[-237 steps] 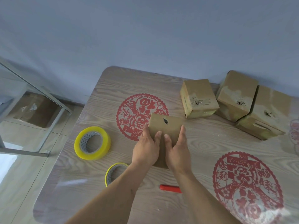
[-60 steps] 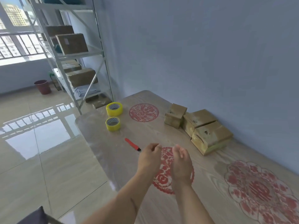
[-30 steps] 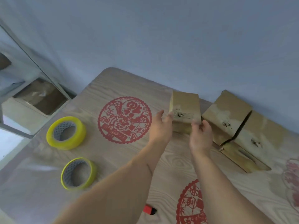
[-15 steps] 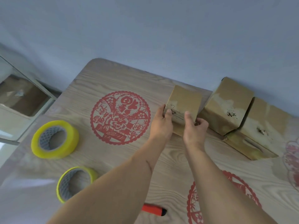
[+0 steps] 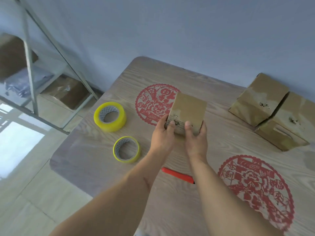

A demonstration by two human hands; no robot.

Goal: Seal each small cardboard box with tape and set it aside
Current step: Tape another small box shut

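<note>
Hands (image 5: 162, 135) (image 5: 196, 138) gripping small cardboard box (image 5: 187, 111) from both sides, thumbs curling over near face, holding it mid-bench (image 5: 170, 210), right of two yellow tape rolls (image 5: 110, 116) (image 5: 127, 149), left of two boxes (image 5: 259, 99) (image 5: 288, 120).

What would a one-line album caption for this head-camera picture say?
Both hands, left hand and right hand, grip a small cardboard box over the table, beside two yellow tape rolls.
</note>
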